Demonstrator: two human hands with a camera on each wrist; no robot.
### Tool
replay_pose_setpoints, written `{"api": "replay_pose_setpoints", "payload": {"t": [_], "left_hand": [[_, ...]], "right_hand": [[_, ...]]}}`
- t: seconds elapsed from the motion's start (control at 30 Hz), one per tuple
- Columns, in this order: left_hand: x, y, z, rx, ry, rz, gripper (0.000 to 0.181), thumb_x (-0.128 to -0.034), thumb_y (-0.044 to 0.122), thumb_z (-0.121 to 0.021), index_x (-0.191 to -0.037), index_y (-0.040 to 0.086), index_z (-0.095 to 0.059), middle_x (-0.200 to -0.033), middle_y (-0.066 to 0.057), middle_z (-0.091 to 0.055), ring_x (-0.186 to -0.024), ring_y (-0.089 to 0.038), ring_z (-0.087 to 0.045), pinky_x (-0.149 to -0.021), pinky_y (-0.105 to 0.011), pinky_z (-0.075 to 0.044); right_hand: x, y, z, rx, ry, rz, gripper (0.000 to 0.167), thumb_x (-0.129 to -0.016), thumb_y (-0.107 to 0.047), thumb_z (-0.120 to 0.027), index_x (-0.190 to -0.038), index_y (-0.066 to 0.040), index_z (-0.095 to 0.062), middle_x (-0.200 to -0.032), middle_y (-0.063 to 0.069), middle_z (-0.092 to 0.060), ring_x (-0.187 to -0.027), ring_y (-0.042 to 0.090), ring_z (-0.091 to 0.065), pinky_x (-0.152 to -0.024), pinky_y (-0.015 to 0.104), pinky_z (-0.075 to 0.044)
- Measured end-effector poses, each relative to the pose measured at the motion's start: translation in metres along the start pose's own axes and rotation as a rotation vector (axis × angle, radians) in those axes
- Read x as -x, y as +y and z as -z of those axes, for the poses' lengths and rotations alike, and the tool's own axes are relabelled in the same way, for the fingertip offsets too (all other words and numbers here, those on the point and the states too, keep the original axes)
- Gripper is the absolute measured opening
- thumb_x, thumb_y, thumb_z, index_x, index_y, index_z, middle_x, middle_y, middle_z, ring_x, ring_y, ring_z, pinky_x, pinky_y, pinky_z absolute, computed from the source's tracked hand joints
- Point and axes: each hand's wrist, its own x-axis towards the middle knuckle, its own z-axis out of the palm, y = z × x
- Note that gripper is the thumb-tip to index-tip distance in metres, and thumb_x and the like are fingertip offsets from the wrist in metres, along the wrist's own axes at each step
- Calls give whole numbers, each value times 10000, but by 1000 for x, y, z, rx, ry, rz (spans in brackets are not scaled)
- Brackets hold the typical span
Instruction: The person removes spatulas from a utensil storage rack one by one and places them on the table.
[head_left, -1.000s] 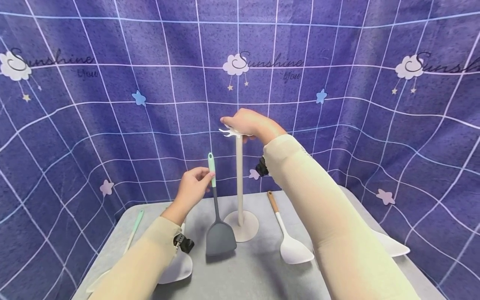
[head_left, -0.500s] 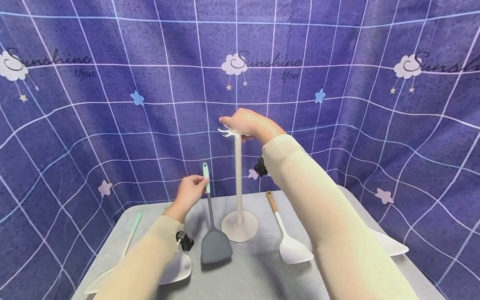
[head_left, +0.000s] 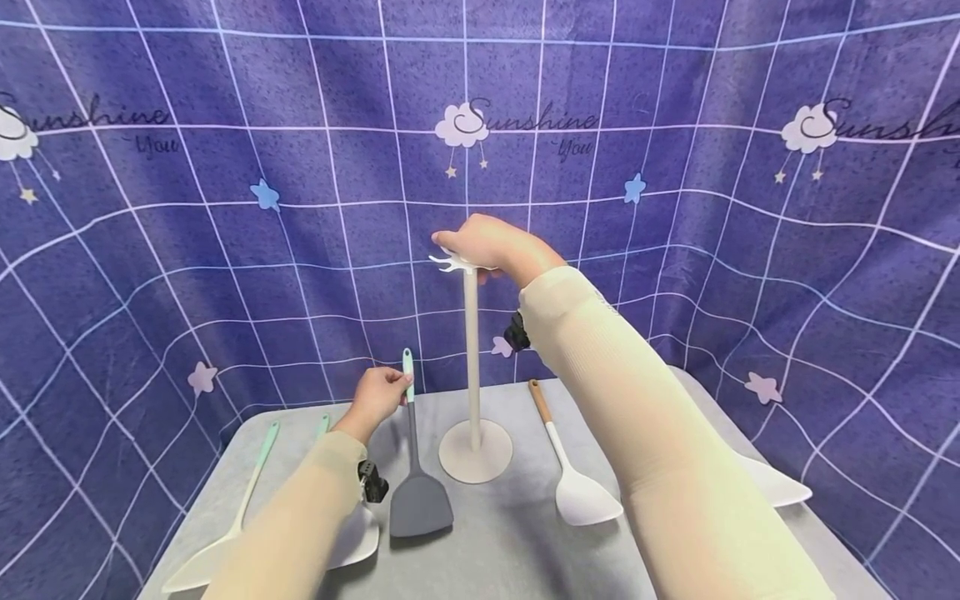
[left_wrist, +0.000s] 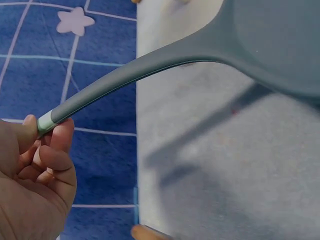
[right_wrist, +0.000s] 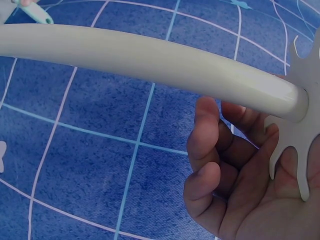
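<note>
My left hand (head_left: 377, 393) pinches a grey spatula (head_left: 422, 504) by its mint-green handle, between thumb and fingers. Its wide blade hangs down over the table, and in the left wrist view the grey shaft (left_wrist: 135, 70) lies apart from its shadow. Just right of the spatula stands a cream utensil stand (head_left: 472, 358) with a round base. My right hand (head_left: 491, 243) grips the top of that stand from above. In the right wrist view, curled fingers (right_wrist: 202, 135) come round the hooked disc below the pole; no utensil shows on the visible hooks.
On the grey table (head_left: 517, 558), a white spatula with a wooden handle (head_left: 583, 498) lies right of the stand. Another white blade (head_left: 780, 483) shows past my right sleeve. Two mint-handled white utensils lie left, one a turner (head_left: 213, 560), partly behind my left sleeve. A blue curtain (head_left: 360, 167) hangs behind.
My left hand has moved down and left with the grey spatula, drawing it away from the stand. The right hand keeps its grip on the stand's top.
</note>
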Motion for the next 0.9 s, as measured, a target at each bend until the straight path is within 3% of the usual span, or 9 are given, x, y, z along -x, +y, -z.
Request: {"api": "replay_pose_setpoints", "payload": {"t": [0.27, 0.43, 0.5, 0.57, 0.63, 0.7, 0.77, 0.83, 0.9], "left_hand": [[-4, -30, -11, -14, -59, 57, 317, -1126, 198, -703, -1163, -100, -804, -770, -71, -801, -673, -103, -706, -657, -246, -524], [0, -34, -18, -73, -94, 54, 310, -1105, 183, -713, -1175, -105, -806, -762, -70, -793, -718, -150, -706, -655, -278, -562], [3, -32, -19, -110, -110, 59, 342, -1085, 190, -743, -1250, -107, -786, -806, -82, -816, -751, -194, -760, -761, -355, -627], [6, -30, -19, -159, -124, 58, 426, -1061, 198, -775, -1348, -115, -742, -875, -104, -842, -854, -263, -814, -988, -471, -640], [8, -29, -20, -217, -127, 54, 521, -1041, 210, -800, -1427, -121, -688, -977, -142, -860, -1028, -346, -831, -1210, -593, -523], [6, -33, -22, -259, -132, 45, 591, -1013, 204, -821, -1464, -138, -649, -1090, -198, -857, -1137, -414, -805, -1264, -663, -452], [-4, -49, -29, -275, -143, 26, 639, -975, 204, -856, -1460, -151, -640, -1178, -248, -835, -1123, -422, -802, -1223, -628, -523], [-20, -72, -38, -283, -156, 7, 680, -929, 221, -894, -1450, -145, -655, -1254, -255, -819, -1048, -349, -811, -1065, -511, -646], [-36, -98, -47, -272, -199, -7, 725, -896, 242, -928, -1439, -153, -656, -1161, -237, -835, -893, -275, -823, -867, -422, -700]], "right_hand": [[-2, 0, -1, 1, 1, 4, 652, -1153, -668, -440, -838, -136, -649, -714, 81, -727, -498, 196, -436, -511, 325, -420], [-2, 1, 0, 3, -1, 1, 648, -1152, -667, -439, -843, -137, -648, -711, 82, -727, -512, 212, -451, -518, 332, -426], [-2, 1, 0, 3, 2, 3, 647, -1151, -666, -441, -843, -135, -650, -704, 80, -723, -512, 214, -453, -515, 333, -424], [-1, 1, 0, 0, 4, 4, 647, -1152, -664, -441, -844, -135, -651, -698, 77, -718, -507, 211, -445, -511, 333, -420], [-1, 1, 0, -5, 5, 5, 647, -1153, -661, -444, -844, -133, -653, -688, 73, -709, -493, 200, -430, -506, 332, -414], [-1, 1, 0, -8, 2, 5, 646, -1155, -661, -443, -843, -136, -652, -679, 65, -698, -479, 187, -417, -504, 332, -409], [0, 1, 0, -9, 1, 4, 644, -1155, -663, -442, -841, -140, -650, -672, 57, -688, -470, 177, -412, -504, 331, -409], [-1, 1, 0, -7, -2, 2, 646, -1154, -668, -438, -836, -147, -648, -670, 51, -685, -479, 179, -418, -506, 330, -413], [-1, 1, 0, -3, -7, 0, 649, -1154, -671, -431, -828, -152, -644, -674, 47, -685, -501, 189, -430, -510, 329, -418]]}}
